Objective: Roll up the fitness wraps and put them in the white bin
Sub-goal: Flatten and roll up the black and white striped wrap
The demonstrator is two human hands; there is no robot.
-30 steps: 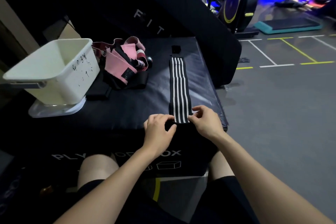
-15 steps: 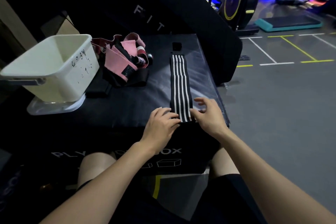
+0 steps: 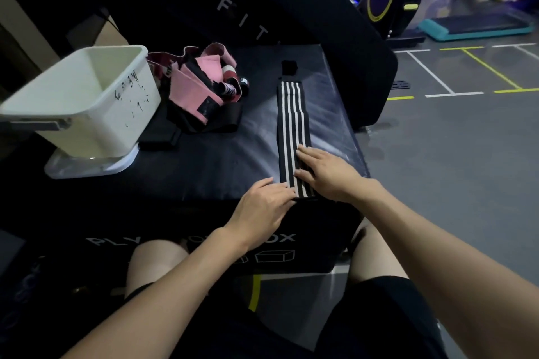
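While flat hands press the striped wrap (image 3: 292, 125), the white bin (image 3: 87, 102) shows no contents.

Both hands, left (image 3: 264, 204) and right (image 3: 326, 173), flat on striped wrap (image 3: 291, 114) atop black box (image 3: 204, 166).

Near end of your black white-striped elastic wrap (image 3: 292, 125): hidden under your hands.
White plastic bin (image 3: 87, 102): cut off left.
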